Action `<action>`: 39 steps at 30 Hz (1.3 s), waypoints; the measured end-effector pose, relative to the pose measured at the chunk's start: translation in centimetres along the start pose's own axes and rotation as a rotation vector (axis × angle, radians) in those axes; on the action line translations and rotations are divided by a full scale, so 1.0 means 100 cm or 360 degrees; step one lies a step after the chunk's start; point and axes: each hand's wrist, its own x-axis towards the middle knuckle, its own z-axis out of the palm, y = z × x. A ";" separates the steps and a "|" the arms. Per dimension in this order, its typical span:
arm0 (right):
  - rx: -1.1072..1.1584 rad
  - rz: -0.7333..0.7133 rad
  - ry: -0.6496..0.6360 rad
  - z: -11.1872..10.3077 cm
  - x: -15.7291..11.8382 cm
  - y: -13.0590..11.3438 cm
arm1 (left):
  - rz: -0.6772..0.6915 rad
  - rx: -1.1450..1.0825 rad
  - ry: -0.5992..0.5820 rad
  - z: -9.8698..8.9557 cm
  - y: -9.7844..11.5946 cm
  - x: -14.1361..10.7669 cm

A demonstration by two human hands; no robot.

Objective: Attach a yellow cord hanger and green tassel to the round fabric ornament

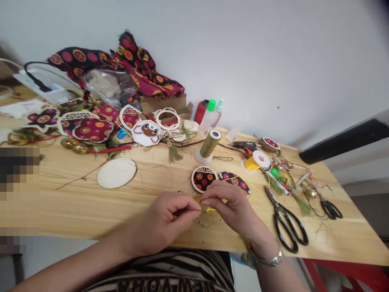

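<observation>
My left hand point(174, 215) is closed in a pinch low over the table; what sits between its fingertips is too small to make out. Almost touching it, the pinched fingers of my right hand point(232, 205) hold a thin yellow cord point(211, 209), which loops beneath them. Just beyond the right hand lie a round pendant with a pale wooden rim point(204, 178) and a dark patterned fabric piece point(238, 181). A spool of yellow cord point(253, 162) lies on its side farther right, and a strand runs from it toward my hands.
Black-handled scissors point(288, 221) lie right of my hands, a smaller pair point(332, 209) beyond. An olive thread spool point(210, 146) stands behind. A white oval disc point(117, 173) lies left. Ornaments point(91, 127), a glue gun point(244, 146), bottles point(209, 117) and patterned cloth point(136, 65) line the back.
</observation>
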 end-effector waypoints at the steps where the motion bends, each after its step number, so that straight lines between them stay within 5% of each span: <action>1: 0.0026 0.0023 0.0028 0.002 -0.002 0.001 | -0.0042 -0.0038 0.0025 0.000 0.000 0.000; 9: 0.0163 0.0249 0.0138 0.018 -0.019 0.004 | -0.0181 -0.0194 0.0137 -0.002 0.000 0.002; 28: 0.0074 0.0229 0.0171 0.030 -0.029 -0.003 | -0.0081 -0.0088 0.0380 0.002 0.001 0.007; 39: -0.0973 -0.0234 0.0032 0.017 -0.026 -0.023 | 0.0020 0.0330 0.0248 0.002 -0.008 0.008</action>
